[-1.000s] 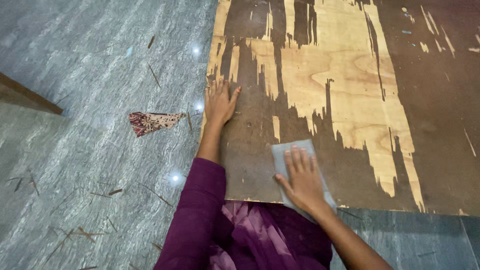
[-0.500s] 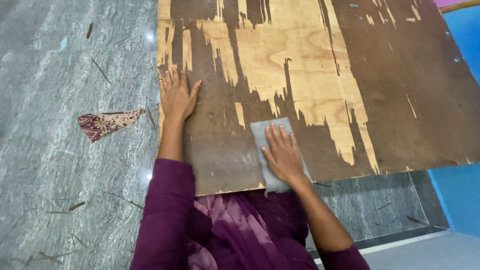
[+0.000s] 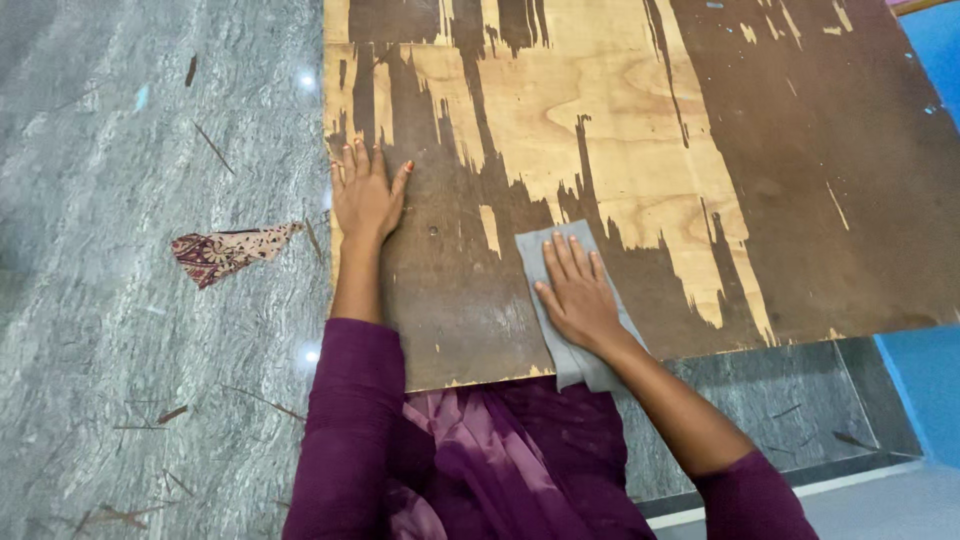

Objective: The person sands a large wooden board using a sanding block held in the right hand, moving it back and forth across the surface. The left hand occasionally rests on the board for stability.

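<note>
A large plywood board [image 3: 620, 130] lies flat on the grey stone floor, its dark brown coating worn away to pale wood in streaks. My left hand [image 3: 366, 192] rests flat on the board near its left edge, fingers spread, holding nothing. My right hand [image 3: 577, 293] presses flat on a grey sheet of abrasive paper [image 3: 548, 260] lying on the dark area close to the board's near edge. The sheet's lower end overhangs that edge. My purple sleeves and clothing fill the bottom centre.
A small patterned cloth scrap [image 3: 228, 251] lies on the stone floor [image 3: 130, 300] left of the board. Thin wood slivers are scattered over the floor. A blue surface [image 3: 925, 390] borders the scene at the right, beyond a low step.
My right hand and the grey sheet have slid slightly up and to the right on the board. The view shifted left to right earlier; my left hand stays planted.
</note>
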